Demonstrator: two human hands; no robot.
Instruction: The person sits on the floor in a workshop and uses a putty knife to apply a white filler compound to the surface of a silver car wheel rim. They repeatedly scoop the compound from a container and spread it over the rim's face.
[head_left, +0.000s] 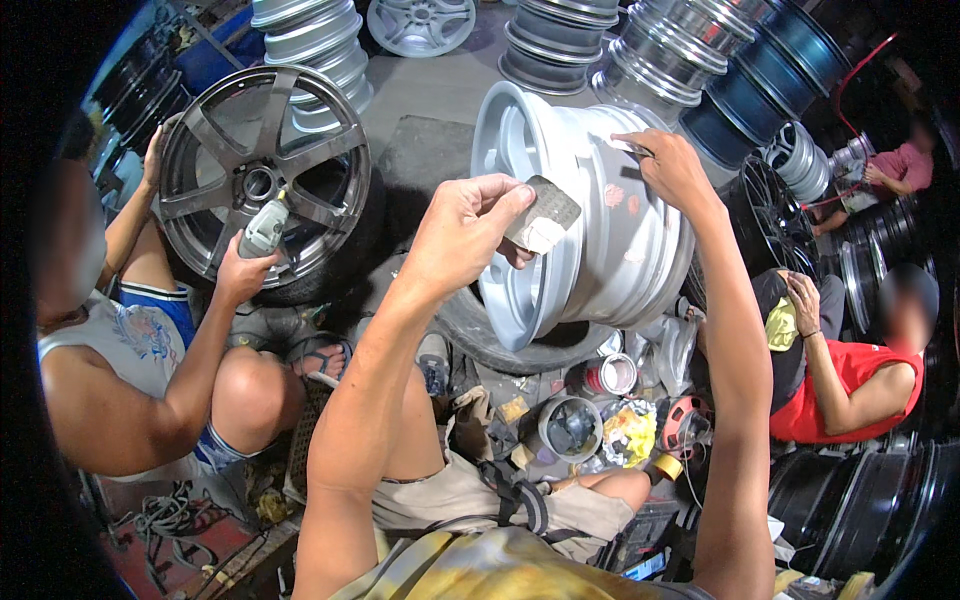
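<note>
A silver-grey wheel rim [600,275] stands on its side on a black tyre [478,335] in front of me. Several pinkish filler patches [613,195] show on its barrel. My left hand [468,225] pinches a small dark flat plate [556,203] that carries a pale dab of putty [540,235], held before the rim's face. At the upper part of the barrel, my right hand [672,170] grips a thin, flat spreader [627,147]. The spreader's edge is at the metal surface; whether it touches cannot be made out.
On the left a person holds a power tool [264,230] against a dark spoked rim [262,170]. Another person in red [860,395] sits at right. Stacked rims [560,45] line the back. Below my rim are an open can [612,375] and a bucket [570,428].
</note>
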